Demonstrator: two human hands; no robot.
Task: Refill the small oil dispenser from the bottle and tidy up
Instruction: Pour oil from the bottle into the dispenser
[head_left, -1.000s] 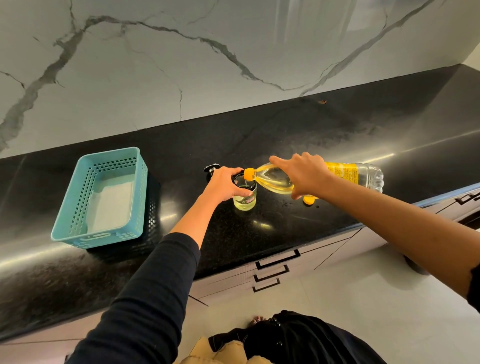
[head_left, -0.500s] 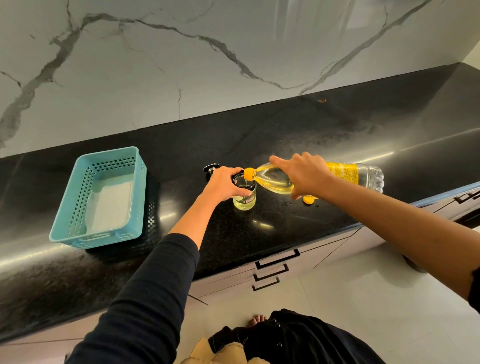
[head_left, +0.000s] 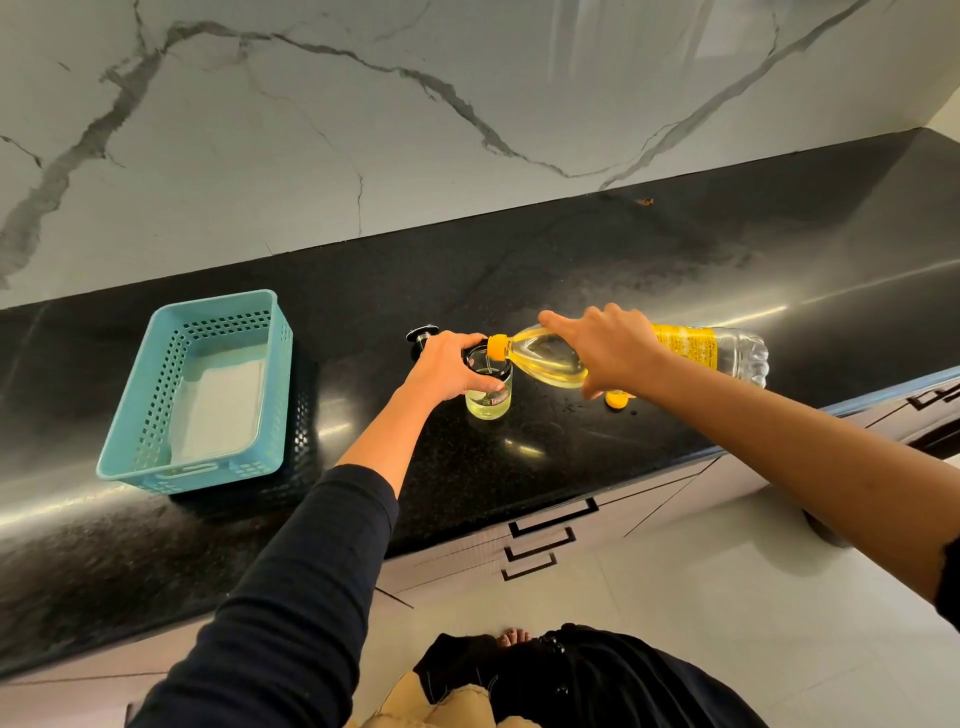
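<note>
A small glass oil dispenser (head_left: 489, 400) stands upright on the black counter (head_left: 571, 270), partly filled with pale yellow oil. My left hand (head_left: 447, 366) grips it round its dark open rim. My right hand (head_left: 608, 348) holds a clear plastic oil bottle (head_left: 727, 351) with a yellow label, tipped almost flat. The bottle's yellow neck sits over the dispenser's mouth and a thin stream of oil runs in. The bottle's yellow cap (head_left: 616, 399) lies on the counter under my right wrist. The dispenser's dark lid (head_left: 422, 336) lies just behind my left hand.
A light blue perforated plastic basket (head_left: 156, 395) sits on the counter to the left, with a white sheet in its bottom. A marble wall runs behind the counter. Drawers with black handles (head_left: 553, 519) are below the counter's front edge.
Both hands and the bottle have stayed in place. The oil keeps running into the dispenser.
</note>
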